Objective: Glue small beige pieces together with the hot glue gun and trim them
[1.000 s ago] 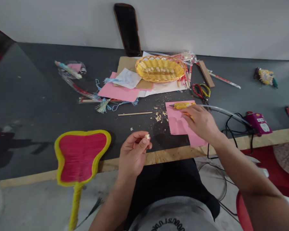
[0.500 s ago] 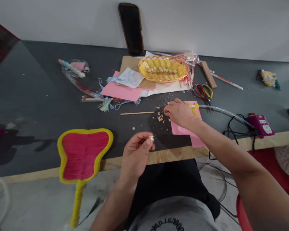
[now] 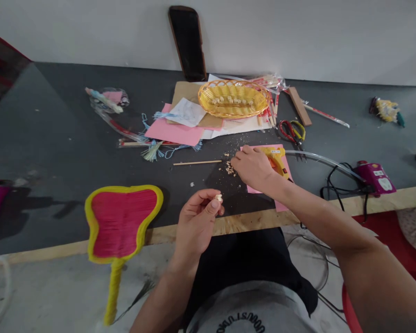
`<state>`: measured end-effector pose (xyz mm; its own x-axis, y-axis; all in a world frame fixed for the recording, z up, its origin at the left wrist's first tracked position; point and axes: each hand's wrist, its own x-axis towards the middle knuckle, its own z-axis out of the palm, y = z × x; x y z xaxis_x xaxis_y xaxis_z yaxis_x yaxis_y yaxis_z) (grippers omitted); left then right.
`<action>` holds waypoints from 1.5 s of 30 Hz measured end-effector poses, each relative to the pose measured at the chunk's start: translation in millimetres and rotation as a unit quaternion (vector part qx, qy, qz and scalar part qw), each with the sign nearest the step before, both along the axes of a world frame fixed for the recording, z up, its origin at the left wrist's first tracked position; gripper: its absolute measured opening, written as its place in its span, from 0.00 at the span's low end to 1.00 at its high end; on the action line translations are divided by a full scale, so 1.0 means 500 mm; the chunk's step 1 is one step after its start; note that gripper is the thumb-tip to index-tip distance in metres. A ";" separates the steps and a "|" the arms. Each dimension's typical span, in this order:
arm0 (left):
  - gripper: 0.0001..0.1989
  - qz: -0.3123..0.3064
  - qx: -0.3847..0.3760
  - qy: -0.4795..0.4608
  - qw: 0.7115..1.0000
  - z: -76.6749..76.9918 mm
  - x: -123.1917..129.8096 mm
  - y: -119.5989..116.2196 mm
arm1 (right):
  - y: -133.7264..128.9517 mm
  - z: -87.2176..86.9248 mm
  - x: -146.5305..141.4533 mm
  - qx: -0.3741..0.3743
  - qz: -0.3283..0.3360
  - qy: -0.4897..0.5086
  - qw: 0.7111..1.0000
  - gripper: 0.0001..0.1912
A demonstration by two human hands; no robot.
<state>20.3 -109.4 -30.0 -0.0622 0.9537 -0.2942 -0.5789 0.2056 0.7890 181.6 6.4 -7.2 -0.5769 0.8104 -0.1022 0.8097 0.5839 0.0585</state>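
Between the thumb and fingers of my left hand (image 3: 199, 219) is a small pale wooden piece (image 3: 218, 198), pinched above the table's front edge. My right hand (image 3: 252, 167) reaches down with curled fingers beside a pile of small wooden bits (image 3: 230, 170). Its fingertips are tucked out of sight, so what they pinch is hidden. Partly behind that hand, a yellow glue gun (image 3: 280, 159) lies on pink paper (image 3: 254, 189), a clear glue stick trailing from its back. A thin wooden stick (image 3: 197, 163) lies left of the pile.
Similar small pieces lie in a yellow woven basket (image 3: 208, 107) at the back. Pliers (image 3: 293, 134) and a wood block (image 3: 300, 106) are right of it. A phone (image 3: 187, 44) leans on the wall. A pink fan (image 3: 125, 222) overhangs the front edge; a purple box (image 3: 377, 178) sits right.
My right hand has shifted slightly left and toward me, closer over the wooden bits, showing more of the glue gun. My left hand keeps its pinch, almost still.
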 end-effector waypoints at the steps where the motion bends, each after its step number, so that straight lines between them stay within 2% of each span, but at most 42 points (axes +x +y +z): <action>1: 0.11 0.000 -0.002 -0.001 1.000 0.001 0.001 0.000 | -0.002 0.000 0.002 0.000 0.005 0.005 1.000 0.12; 6: 0.11 0.002 -0.003 -0.006 1.000 0.004 0.006 0.004 | -0.009 -0.005 0.012 -0.001 -0.005 0.054 0.999 0.14; 13: 0.11 0.002 0.006 0.004 1.000 0.004 0.007 0.003 | -0.017 -0.020 0.021 -0.043 -0.017 0.109 0.993 0.14; 18: 0.11 0.004 0.007 0.007 1.000 0.003 0.004 0.002 | -0.017 -0.014 0.037 -0.037 -0.013 0.129 0.991 0.16; 20: 0.11 0.005 0.005 0.002 1.000 0.002 0.004 0.001 | -0.017 -0.012 0.039 -0.039 -0.004 0.131 0.991 0.13; 25: 0.12 0.007 0.002 -0.003 1.000 0.000 0.005 0.002 | -0.027 -0.012 0.033 -0.045 -0.005 0.080 0.996 0.09; 28: 0.12 0.009 0.001 0.002 1.000 0.002 0.006 0.001 | -0.048 -0.003 0.034 -0.031 -0.018 0.142 0.989 0.09; 30: 0.12 0.010 0.004 0.013 1.000 0.006 0.007 0.001 | -0.075 0.010 0.037 -0.032 -0.025 0.263 0.964 0.09; 33: 0.13 0.004 0.011 0.027 1.000 0.012 0.013 -0.001 | -0.126 0.028 0.037 -0.066 -0.043 0.448 0.891 0.06; 36: 0.12 -0.008 0.006 0.024 1.000 0.018 0.021 -0.004 | -0.171 0.030 0.028 -0.080 -0.060 0.544 0.833 0.06; 38: 0.12 -0.012 0.002 0.027 1.000 0.021 0.027 -0.007 | -0.190 0.023 0.022 -0.080 -0.069 0.571 0.814 0.06; 45: 0.11 -0.016 0.019 0.055 0.998 0.026 0.044 -0.022 | -0.219 -0.001 0.021 -0.047 -0.053 0.628 0.775 0.05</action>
